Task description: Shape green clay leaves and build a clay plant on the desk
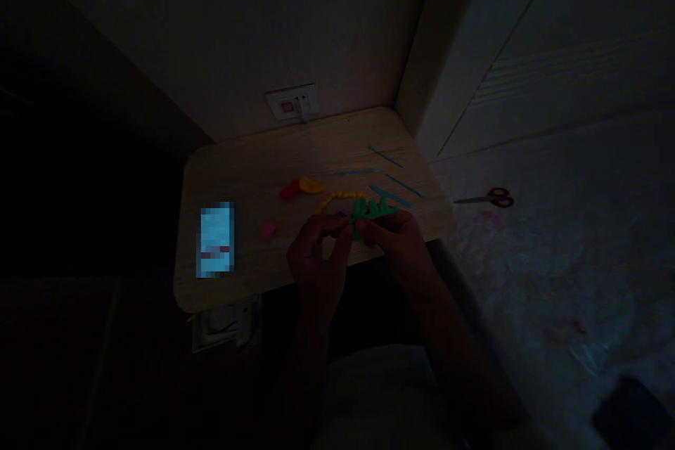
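Note:
Over the front edge of the small wooden table (242, 169), both my hands hold a green toothed piece (374, 209) that looks like modelling clay. My left hand (319, 249) pinches its left end between thumb and fingers. Wrapped around its lower right side is my right hand (399, 242), thumb pressed near the middle. Just behind the piece lies a curved row of yellow-orange balls (342, 195). A red lump (290, 189) touches an orange lump (311, 185) farther back. Off to the left is a pink lump (268, 229). The dim light hides fine detail.
Several thin blue tools (390, 195) lie at the table's right. A lit, blurred-out screen (216, 239) rests at the left. A wall socket (292, 102) with a plug sits behind the table. Red-handled scissors (485, 198) lie on the pale crinkled surface at right.

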The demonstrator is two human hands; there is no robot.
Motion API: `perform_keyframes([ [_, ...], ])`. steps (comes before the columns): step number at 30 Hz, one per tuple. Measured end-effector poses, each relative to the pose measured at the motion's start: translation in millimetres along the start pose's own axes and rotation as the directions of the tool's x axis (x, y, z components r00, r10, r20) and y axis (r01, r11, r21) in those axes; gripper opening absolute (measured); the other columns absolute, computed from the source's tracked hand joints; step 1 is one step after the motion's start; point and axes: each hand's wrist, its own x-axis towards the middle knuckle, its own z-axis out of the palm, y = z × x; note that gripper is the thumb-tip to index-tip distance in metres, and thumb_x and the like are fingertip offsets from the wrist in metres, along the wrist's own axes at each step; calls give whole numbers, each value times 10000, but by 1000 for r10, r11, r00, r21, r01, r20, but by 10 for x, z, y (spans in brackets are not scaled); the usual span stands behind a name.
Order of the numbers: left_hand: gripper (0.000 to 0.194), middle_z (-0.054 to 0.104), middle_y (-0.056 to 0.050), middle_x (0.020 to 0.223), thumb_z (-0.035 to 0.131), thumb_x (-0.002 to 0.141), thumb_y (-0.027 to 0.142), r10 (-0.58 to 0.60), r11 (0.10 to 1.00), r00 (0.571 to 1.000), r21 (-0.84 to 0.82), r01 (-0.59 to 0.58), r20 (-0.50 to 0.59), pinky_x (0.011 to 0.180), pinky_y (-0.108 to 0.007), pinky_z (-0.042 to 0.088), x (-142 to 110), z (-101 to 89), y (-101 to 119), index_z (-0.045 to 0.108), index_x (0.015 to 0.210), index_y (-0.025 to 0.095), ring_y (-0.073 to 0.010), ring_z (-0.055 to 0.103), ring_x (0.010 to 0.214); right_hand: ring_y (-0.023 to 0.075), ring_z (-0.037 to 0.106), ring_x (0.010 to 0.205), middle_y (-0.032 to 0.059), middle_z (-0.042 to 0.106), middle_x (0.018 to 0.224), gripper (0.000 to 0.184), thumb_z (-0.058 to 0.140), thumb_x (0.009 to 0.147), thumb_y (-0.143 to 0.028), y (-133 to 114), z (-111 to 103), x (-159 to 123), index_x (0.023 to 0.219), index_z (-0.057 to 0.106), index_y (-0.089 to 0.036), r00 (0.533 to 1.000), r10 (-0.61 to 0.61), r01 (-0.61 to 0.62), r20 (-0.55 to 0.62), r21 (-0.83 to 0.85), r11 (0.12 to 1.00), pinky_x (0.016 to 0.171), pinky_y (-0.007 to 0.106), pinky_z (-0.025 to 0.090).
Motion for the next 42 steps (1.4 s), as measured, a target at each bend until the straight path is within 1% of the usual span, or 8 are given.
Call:
perform_keyframes([
  [4, 186, 772, -31, 1022, 741, 945, 206, 84, 996, 995, 35, -86, 63, 837, -294, 563, -13, -22, 25, 813, 1109, 256, -167, 704, 936, 98, 472, 489, -33, 587, 488, 338, 944, 584, -383, 20, -5, 15, 495, 666, -212, 995, -30, 30, -97, -2, 1000, 495, 256, 342],
  [9, 254, 759, -50, 1144, 698, 974, 201, 213, 972, 965, 67, -225, 155, 947, -361, 583, -15, -19, 52, 808, 1188, 283, -206, 706, 1073, 91, 467, 504, -26, 620, 528, 260, 894, 644, -381, 30, 6, 13, 581, 723, -196, 986, -64, 71, -154, 38, 997, 495, 247, 337],
  [19, 322, 721, -65, 1217, 682, 978, 182, 223, 968, 950, 63, -242, 218, 1005, -397, 580, -31, 4, 36, 775, 1266, 292, -218, 688, 1151, 104, 507, 542, -17, 678, 592, 210, 894, 673, -373, 31, 48, -13, 639, 771, -206, 983, -81, 94, -163, 69, 993, 513, 246, 362],
  [24, 300, 724, -72, 1200, 692, 980, 256, 162, 982, 964, 67, -179, 210, 927, -367, 575, -50, 26, 58, 754, 1273, 275, -217, 684, 1086, 107, 520, 547, -17, 676, 593, 242, 895, 672, -393, 43, 41, 19, 634, 752, -202, 983, -51, 68, -174, 92, 993, 533, 256, 371],
  [29, 99, 721, -53, 1007, 719, 955, 298, 13, 999, 998, 39, -16, 67, 823, -305, 554, -65, 68, 24, 758, 1010, 225, -192, 685, 952, 101, 507, 538, -35, 634, 573, 311, 910, 657, -418, 25, 38, 34, 601, 686, -209, 982, -6, 41, -190, 180, 983, 542, 256, 376],
  [31, 76, 720, -44, 956, 747, 925, 291, -41, 999, 998, 16, 40, 56, 810, -295, 561, -62, 80, 11, 747, 931, 215, -184, 692, 913, 103, 510, 545, -38, 621, 570, 323, 915, 661, -426, 22, 44, 29, 610, 679, -211, 982, -2, 38, -188, 186, 982, 544, 257, 376],
  [34, 96, 735, -45, 929, 776, 886, 296, -119, 993, 990, -3, 120, 70, 784, -290, 574, -56, 95, 8, 747, 908, 207, -182, 705, 869, 113, 524, 560, -38, 617, 576, 324, 911, 679, -442, 28, 65, 18, 642, 682, -216, 984, -15, 48, -177, 180, 983, 551, 267, 380],
  [42, 80, 702, -15, 815, 776, 845, 243, -114, 993, 993, 19, 113, 38, 737, -277, 551, -41, 96, -4, 725, 798, 202, -160, 666, 776, 117, 539, 587, -26, 674, 652, 319, 938, 641, -444, 24, 134, -13, 684, 716, -220, 989, 2, 27, -148, 192, 981, 573, 273, 390],
])
